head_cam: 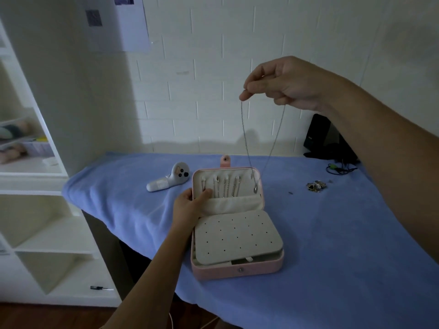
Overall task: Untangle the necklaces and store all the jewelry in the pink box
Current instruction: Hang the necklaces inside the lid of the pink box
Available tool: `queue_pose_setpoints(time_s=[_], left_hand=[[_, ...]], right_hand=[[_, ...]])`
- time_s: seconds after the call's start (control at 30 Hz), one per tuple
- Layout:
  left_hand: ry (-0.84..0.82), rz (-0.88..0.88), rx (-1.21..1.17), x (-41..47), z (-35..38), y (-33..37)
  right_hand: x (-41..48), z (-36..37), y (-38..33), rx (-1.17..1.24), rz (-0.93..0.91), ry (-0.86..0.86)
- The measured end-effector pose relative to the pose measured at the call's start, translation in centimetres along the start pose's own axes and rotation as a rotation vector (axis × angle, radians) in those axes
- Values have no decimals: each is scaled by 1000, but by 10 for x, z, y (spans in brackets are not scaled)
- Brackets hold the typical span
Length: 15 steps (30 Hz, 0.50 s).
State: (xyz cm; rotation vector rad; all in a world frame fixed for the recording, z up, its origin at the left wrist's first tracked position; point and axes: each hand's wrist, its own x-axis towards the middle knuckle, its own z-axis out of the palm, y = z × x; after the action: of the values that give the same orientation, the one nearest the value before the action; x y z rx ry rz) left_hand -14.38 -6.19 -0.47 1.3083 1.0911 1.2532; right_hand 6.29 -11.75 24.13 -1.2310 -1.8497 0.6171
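Step in hand: hang the loose necklace (244, 136) at the free right end of the lid (259, 179). Do it well by lowering slowly so the pendant (255, 189) slips into the cream pocket (235, 204) first. Then catch the chain up top, clear of the hung necklaces (224, 186) so nothing re-tangles. Right hand (285, 84) is raised above the pink box (237, 271), fingers (244, 95) pinched together on the chain's top. Left hand (190, 205) grips the lid's left edge, thumb curled over the pocket, bracing it. Necklace: thin silver chain, one long narrow loop hanging straight, no knots visible, small pendant at the bottom just before the lid's right side. Small jewelry pile (316, 185) lies apart on the blue towel (332, 233).
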Motion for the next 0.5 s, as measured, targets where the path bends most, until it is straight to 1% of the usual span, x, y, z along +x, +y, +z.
queue_pose_setpoints(time_s=[0.2,0.5], left_hand=[[-13,-4,3,1,0,-1],[-15,9,30,2,0,-2]], right_hand=[[10,-5,-3,68,50,-121],[28,-4,-6,-28,69,-208]])
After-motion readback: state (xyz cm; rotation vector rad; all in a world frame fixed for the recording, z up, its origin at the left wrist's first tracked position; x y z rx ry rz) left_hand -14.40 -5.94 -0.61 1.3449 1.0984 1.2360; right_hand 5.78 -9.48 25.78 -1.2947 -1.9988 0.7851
